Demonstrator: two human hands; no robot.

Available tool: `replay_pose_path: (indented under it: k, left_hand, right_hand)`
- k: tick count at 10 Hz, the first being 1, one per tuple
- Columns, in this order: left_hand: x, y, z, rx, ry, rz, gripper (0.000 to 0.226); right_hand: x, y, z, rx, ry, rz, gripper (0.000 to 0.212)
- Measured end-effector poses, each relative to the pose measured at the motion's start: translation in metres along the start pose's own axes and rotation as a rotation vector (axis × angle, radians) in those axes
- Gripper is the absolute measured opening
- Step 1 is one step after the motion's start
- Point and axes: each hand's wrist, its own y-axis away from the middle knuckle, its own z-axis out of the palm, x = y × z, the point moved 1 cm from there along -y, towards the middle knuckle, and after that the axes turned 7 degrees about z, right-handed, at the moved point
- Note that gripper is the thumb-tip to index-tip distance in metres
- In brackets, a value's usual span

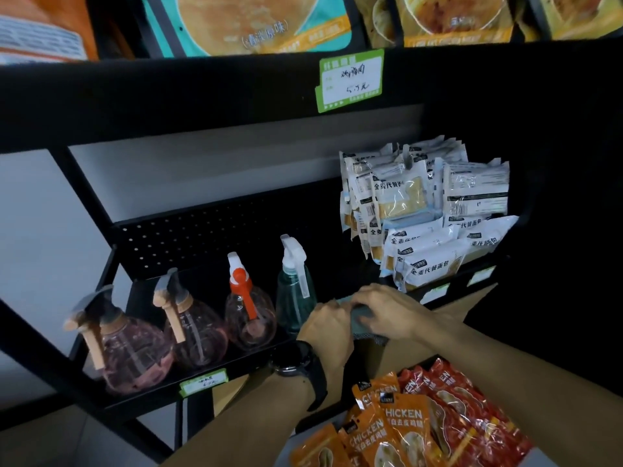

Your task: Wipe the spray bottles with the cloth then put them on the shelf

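While four spray bottles (pixel 188 318) stand on the black shelf (pixel 141 396),
both hands (pixel 357 318) grip a grey cloth (pixel 362 323) beside bread packets (pixel 428 210).

Orange packets (pixel 392 429) read "CHICKEN"; bread packets (pixel 428 264) "全麦代餐面包".

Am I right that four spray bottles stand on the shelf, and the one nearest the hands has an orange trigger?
Not quite. The head view shows four spray bottles on the shelf, but the one nearest the hands is the green bottle with a white trigger; the orange-trigger bottle stands one place further left.
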Motion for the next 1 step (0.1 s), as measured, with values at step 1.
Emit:
replay_pose_path:
  k: [1]
  left_hand:
    - [0.0069, 0.0079, -0.0204, 0.031, -0.019, 0.038, 0.042]
  right_hand:
    - [-0.0073, 0.0071, -0.0159, 0.035, -0.01, 0.003, 0.029]
